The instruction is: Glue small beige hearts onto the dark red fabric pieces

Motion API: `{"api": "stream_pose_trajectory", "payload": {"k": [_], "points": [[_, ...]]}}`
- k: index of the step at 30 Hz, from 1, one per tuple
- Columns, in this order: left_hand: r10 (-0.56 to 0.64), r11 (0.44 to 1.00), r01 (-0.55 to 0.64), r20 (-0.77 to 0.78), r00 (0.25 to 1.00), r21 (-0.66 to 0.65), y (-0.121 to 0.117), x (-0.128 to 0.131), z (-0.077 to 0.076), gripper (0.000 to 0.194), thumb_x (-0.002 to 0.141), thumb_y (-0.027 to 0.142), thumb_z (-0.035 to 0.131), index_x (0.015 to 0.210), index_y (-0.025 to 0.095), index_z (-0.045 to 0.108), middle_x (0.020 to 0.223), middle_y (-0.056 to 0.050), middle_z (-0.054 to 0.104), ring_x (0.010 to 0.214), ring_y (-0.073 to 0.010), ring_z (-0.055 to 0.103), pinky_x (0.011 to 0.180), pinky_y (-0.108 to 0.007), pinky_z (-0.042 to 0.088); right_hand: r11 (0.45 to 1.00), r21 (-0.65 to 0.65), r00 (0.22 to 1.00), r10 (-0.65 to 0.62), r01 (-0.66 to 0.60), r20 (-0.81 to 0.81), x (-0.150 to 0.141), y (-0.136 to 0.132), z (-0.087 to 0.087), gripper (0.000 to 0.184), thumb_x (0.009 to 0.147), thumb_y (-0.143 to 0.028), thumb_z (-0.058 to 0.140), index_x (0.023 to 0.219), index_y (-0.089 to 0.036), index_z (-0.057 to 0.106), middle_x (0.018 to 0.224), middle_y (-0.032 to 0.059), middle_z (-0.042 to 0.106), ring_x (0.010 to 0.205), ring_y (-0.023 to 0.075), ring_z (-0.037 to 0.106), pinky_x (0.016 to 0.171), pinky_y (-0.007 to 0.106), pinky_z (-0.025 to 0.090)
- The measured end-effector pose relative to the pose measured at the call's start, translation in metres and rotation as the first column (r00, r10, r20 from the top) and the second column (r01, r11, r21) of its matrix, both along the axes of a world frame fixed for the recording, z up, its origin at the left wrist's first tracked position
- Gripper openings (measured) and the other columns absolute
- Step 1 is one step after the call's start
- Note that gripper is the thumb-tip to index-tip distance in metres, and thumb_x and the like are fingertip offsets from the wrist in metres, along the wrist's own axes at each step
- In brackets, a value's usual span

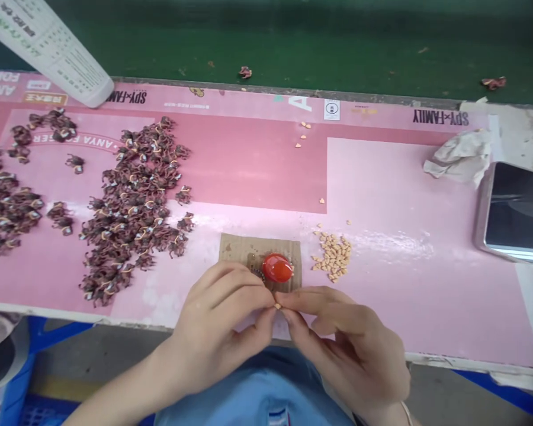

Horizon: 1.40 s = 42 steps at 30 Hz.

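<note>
My left hand [226,313] and my right hand [350,331] meet at the table's front edge, thumbs and forefingers pinched together. Between their fingertips shows a small tan piece [278,306]; anything else held there is hidden. Just beyond my fingers, a glossy orange-red oval thing [278,268] rests on a piece of brown cardboard [234,247]. A small heap of tan heart-like pieces [333,257] lies right of the cardboard. To the left spreads a big pile of small dark brown figures [135,195], many with a tan and whitish spot.
Another brown pile [4,207] lies at the far left. A white tube [57,53] leans over the back left. On the right are a crumpled tissue [462,157] and a phone [510,210]. A green surface [337,47] runs behind the pink printed table mat [426,284].
</note>
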State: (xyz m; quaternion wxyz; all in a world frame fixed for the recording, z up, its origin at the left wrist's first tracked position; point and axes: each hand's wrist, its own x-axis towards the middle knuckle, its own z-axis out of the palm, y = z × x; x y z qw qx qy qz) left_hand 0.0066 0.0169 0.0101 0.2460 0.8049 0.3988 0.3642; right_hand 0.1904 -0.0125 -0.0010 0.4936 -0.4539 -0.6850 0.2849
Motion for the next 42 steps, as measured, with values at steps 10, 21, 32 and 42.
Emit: {"api": "stream_pose_trajectory", "payload": {"k": [10,21,32,42], "points": [[0.085,0.996,-0.085,0.037,0.996,0.013,-0.026,-0.005,-0.012,0.018,0.092,0.003,0.06,0.092,0.021,0.06,0.078,0.001,0.073,0.072,-0.013,0.066,0.08,-0.025,0.06,0.996,0.013,0.982,0.083,-0.087,0.17,-0.01,-0.003,-0.005,0.013,0.096,-0.008,0.062,0.095,-0.021,0.064,0.075,-0.0003,0.073,0.066,0.0114,0.071,0.065,0.02,0.063],[0.428,0.894,-0.298,-0.44,0.789,0.335,-0.017,-0.077,-0.033,0.016,0.1,0.015,0.066,0.115,0.018,0.071,0.106,-0.012,0.074,0.098,-0.0279,0.064,0.093,-0.042,0.047,0.982,0.153,0.889,-0.164,0.108,0.428,0.014,0.007,-0.011,0.019,0.094,-0.006,0.065,0.092,-0.025,0.062,0.077,-0.0017,0.074,0.066,0.0132,0.073,0.066,0.023,0.061],[0.412,0.906,-0.398,-0.521,0.748,0.145,-0.025,-0.09,-0.04,0.028,0.105,0.017,0.052,0.122,0.025,0.074,0.129,-0.014,0.069,0.124,-0.0352,0.061,0.107,-0.052,0.044,0.983,0.154,0.81,-0.168,0.097,0.562,0.018,0.011,-0.012,0.016,0.1,-0.008,0.062,0.094,-0.023,0.06,0.079,-0.0012,0.074,0.068,0.0118,0.072,0.067,0.023,0.06],[0.167,0.985,-0.17,-0.486,0.858,0.039,-0.03,-0.098,-0.034,0.026,0.103,0.012,0.058,0.124,0.022,0.07,0.108,-0.01,0.071,0.099,-0.0281,0.062,0.094,-0.041,0.046,0.983,0.132,0.832,-0.179,0.128,0.525,0.022,0.008,-0.009,0.018,0.096,-0.007,0.065,0.093,-0.024,0.062,0.08,-0.0013,0.074,0.069,0.0133,0.072,0.065,0.025,0.06]]}}
